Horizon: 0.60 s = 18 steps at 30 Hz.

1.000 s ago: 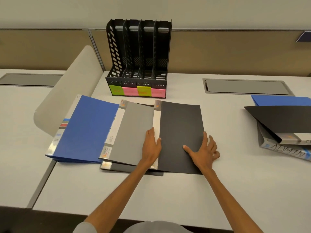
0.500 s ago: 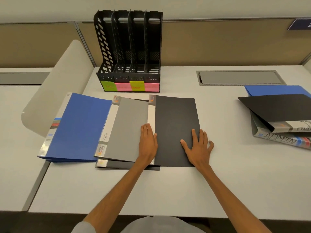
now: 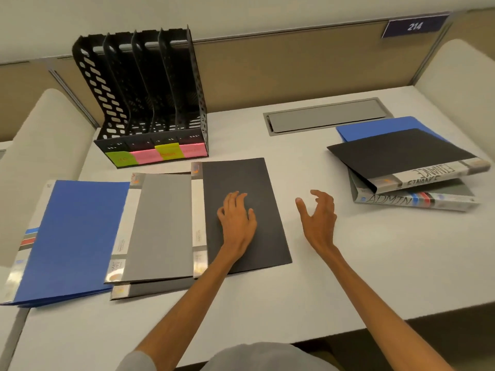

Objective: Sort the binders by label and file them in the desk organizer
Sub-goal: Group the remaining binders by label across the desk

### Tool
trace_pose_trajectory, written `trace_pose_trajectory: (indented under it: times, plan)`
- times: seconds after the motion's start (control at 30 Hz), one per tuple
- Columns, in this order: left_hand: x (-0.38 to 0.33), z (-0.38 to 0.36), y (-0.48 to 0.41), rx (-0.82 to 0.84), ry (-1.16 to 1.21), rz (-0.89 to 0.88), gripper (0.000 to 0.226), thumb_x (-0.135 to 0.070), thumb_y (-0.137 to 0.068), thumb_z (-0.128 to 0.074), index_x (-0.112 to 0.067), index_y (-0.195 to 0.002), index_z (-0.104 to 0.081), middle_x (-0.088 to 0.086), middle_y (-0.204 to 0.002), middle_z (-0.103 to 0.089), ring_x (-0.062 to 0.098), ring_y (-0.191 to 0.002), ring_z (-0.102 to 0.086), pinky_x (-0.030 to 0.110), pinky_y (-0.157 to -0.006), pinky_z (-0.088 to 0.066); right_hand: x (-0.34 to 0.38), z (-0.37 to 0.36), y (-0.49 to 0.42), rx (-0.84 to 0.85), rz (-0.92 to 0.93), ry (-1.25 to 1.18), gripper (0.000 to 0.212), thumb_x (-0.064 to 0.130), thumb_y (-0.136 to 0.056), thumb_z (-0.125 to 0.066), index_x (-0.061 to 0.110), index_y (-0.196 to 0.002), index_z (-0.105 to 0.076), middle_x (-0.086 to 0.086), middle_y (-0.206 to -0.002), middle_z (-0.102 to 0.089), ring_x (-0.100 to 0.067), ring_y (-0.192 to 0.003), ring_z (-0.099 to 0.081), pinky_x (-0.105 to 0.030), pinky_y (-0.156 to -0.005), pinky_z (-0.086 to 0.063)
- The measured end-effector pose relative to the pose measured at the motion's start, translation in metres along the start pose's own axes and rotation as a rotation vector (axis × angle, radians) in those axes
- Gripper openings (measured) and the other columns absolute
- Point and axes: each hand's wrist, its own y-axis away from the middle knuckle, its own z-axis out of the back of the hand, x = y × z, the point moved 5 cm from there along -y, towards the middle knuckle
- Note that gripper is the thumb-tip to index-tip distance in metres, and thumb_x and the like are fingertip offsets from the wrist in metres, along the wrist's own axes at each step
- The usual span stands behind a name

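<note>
Two bare forearms reach out from the near edge over the white bench (image 3: 348, 277).

Left hand (image 3: 237, 220): palm down, fingers nearly straight and slightly spread, resting flat on the cover of the black binder (image 3: 241, 178). It grips nothing.

Right hand (image 3: 318, 218): just right of the black binder, over bare bench, with the thumb out and the fingers loosely curled. It holds nothing. Cannot tell whether it touches the surface.

Near-left row, all lying flat with spines to the left:
- The black binder is the rightmost and overlaps the right edge of the grey binder (image 3: 163, 226).
- The grey binder lies on a lower binder (image 3: 158, 289), darker, whose near edge shows beneath it.
- The blue binder (image 3: 77, 236) is leftmost, and its right edge is tucked under the grey one.

Right stack, well apart from the row: the ADMIN binder (image 3: 417, 200) lies flat with its handwritten spine facing near. The FINANCE binder (image 3: 401, 153), black, sits askew on top of it. A far blue binder (image 3: 375, 129) shows from under them on the far side.

Far left: the black organizer (image 3: 150, 103) stands upright with four slots, none holding a binder. Sticky notes (image 3: 146, 156) line its front lip: green, pink, yellow, pink. Their writing is too blurred to read.

Far centre-right: a grey hatch (image 3: 326, 117) is set into the bench. On the partition beyond it, a sign (image 3: 413, 26) reads 214.
</note>
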Motion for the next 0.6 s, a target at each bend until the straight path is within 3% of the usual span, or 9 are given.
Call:
trace_pose_trajectory:
  times: [0.2,0.43,0.53,0.6]
  plan:
    - [-0.104,-0.046,-0.022,0.056,0.174,-0.168,0.042,-0.014,-0.090,-0.059,-0.011,-0.131,-0.051,0.005,-0.138,-0.050,0.022,-0.131,-0.042,0.039,-0.103,-0.034,-0.021,0.092,-0.057,-0.219,0.046,-0.030,0.034,0.035,-0.093,-0.062,0.011,-0.118,-0.056,-0.007,-0.119,-0.054,-0.019,-0.109,-0.052,-0.042,-0.093,-0.049]
    - [-0.204,-0.100,-0.041,0.197,0.255,-0.307,0.055,-0.016,-0.089,-0.063,-0.015,-0.140,-0.043,0.006,-0.146,-0.044,0.023,-0.134,-0.039,0.039,-0.110,-0.033,-0.070,0.176,-0.112,-0.354,0.060,0.027,0.023,0.028,-0.097,-0.056,0.013,-0.114,-0.058,-0.006,-0.120,-0.054,-0.017,-0.111,-0.050,-0.034,-0.093,-0.049]
    - [-0.230,-0.123,-0.047,0.250,0.340,-0.245,0.055,-0.020,-0.093,-0.060,-0.016,-0.144,-0.039,0.005,-0.150,-0.040,0.022,-0.136,-0.039,0.037,-0.111,-0.033,-0.097,0.207,-0.137,-0.352,0.002,0.087,0.026,0.024,-0.099,-0.052,0.013,-0.122,-0.056,-0.008,-0.125,-0.052,-0.021,-0.118,-0.050,-0.034,-0.094,-0.049]
    - [-0.240,-0.137,-0.049,0.268,0.416,-0.177,0.055,-0.014,-0.096,-0.056,-0.019,-0.146,-0.034,0.003,-0.153,-0.036,0.021,-0.138,-0.037,0.028,-0.112,-0.030,-0.115,0.228,-0.155,-0.345,-0.042,0.126,0.027,0.019,-0.099,-0.050,0.013,-0.125,-0.055,-0.010,-0.130,-0.051,-0.024,-0.124,-0.047,-0.037,-0.097,-0.048]
